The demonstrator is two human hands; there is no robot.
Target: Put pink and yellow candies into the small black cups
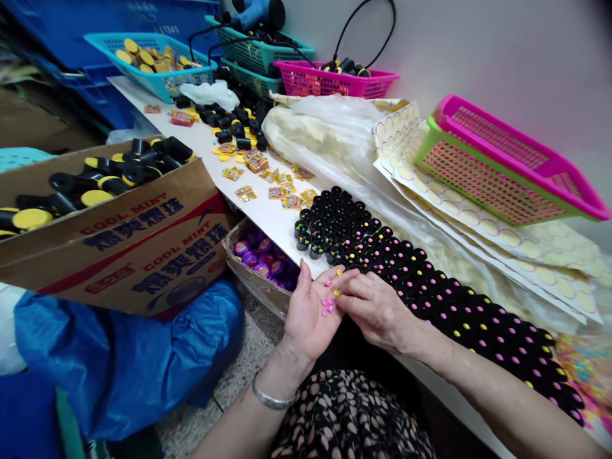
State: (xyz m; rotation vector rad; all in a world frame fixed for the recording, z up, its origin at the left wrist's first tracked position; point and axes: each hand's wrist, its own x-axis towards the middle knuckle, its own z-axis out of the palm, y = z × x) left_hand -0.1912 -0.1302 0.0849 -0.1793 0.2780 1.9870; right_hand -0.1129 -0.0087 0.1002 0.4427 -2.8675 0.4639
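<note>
Palm up and cupped, my left hand point(313, 312) carries a small heap of pink candies point(327, 307) and a few yellow candies point(336, 292). My right hand point(375, 306) is bent over that palm, thumb and fingers drawn together at the candies. Whatever lies between its fingertips is hidden. Just beyond both hands, black cups point(421, 274) stand upright in close rows along the table. Many of them show a single pink or yellow candy on top; those at the far left end hold mixed colours.
Small yellow packets point(287, 191) lie on the white table point(268, 210). Left of it are a box of purple-wrapped pieces point(261, 255) and a carton point(157, 255) of black-and-yellow parts. Baskets point(335, 80) line the back. Label sheets point(459, 185) lie beneath a tilted pink-and-green basket point(507, 159).
</note>
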